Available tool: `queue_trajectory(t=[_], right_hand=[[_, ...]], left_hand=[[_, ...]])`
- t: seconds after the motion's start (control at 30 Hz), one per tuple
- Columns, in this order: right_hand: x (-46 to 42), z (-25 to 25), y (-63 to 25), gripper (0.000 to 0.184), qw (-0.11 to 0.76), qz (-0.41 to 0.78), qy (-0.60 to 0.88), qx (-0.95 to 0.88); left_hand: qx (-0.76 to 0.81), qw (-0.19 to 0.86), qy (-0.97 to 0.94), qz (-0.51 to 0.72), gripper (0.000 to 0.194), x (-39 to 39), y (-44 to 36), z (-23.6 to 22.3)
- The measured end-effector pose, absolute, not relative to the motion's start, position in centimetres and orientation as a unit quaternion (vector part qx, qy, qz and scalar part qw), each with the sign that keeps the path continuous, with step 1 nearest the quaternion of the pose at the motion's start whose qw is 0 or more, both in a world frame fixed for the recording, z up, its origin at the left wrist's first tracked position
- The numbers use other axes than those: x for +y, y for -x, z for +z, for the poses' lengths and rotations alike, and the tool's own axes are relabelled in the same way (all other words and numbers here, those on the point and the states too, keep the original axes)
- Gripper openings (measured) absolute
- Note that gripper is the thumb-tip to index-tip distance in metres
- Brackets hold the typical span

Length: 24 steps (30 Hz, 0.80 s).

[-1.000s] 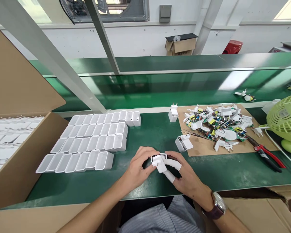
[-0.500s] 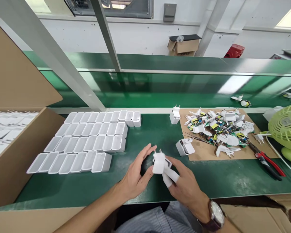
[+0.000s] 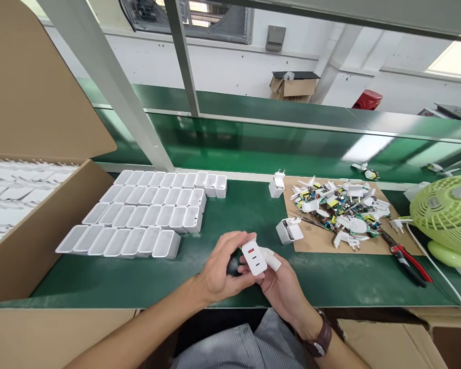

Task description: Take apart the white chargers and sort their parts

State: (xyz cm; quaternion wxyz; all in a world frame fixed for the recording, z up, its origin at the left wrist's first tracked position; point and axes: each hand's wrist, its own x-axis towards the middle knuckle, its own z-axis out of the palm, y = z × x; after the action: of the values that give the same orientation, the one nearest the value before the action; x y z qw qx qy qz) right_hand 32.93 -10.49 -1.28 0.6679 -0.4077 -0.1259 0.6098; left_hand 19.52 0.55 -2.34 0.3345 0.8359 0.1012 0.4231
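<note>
The person's left hand (image 3: 217, 269) is curled partway, with its thumb and fingers around a small white charger (image 3: 254, 258). The right hand (image 3: 282, 287) is curled too, its fingers in white covers (image 3: 272, 260) against the charger's right side. So the charger sits between the two hands, tipped, with its slots facing up toward the person. Just past the right hand is an open white case (image 3: 283, 233). Farther right lies a messy pile of parts (image 3: 341, 207). Rows of white cases (image 3: 167, 244) stand to the left.
</note>
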Motion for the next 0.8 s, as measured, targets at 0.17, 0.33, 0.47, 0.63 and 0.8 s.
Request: queue_trajectory(t=[0.17, 0.33, 0.47, 0.63, 0.8], right_hand=[[-10.6, -1.3, -32.6, 0.032, 0.667, 0.610, 0.408, -0.130], [-10.7, -1.2, -32.3, 0.032, 0.663, 0.602, 0.423, -0.141], [-11.1, -1.8, -32.6, 0.033, 0.666, 0.546, 0.473, -0.186], [-11.9, -3.0, -33.8, 0.023, 0.590, 0.195, 0.621, -0.478], [-12.0, -3.5, -34.3, 0.030, 0.504, 0.067, 0.667, -0.545]], left_hand=[[0.088, 0.336, -0.828, 0.440, 0.091, 0.7, -19.5, -2.6], [0.087, 0.333, -0.828, 0.442, 0.090, 0.6, -19.5, -2.8], [0.078, 0.341, -0.834, 0.427, 0.093, 0.7, -19.2, -2.5], [0.100, 0.372, -0.837, 0.389, 0.071, 0.9, -19.0, -2.0], [0.117, 0.364, -0.843, 0.377, 0.038, 1.4, -19.5, -1.5]])
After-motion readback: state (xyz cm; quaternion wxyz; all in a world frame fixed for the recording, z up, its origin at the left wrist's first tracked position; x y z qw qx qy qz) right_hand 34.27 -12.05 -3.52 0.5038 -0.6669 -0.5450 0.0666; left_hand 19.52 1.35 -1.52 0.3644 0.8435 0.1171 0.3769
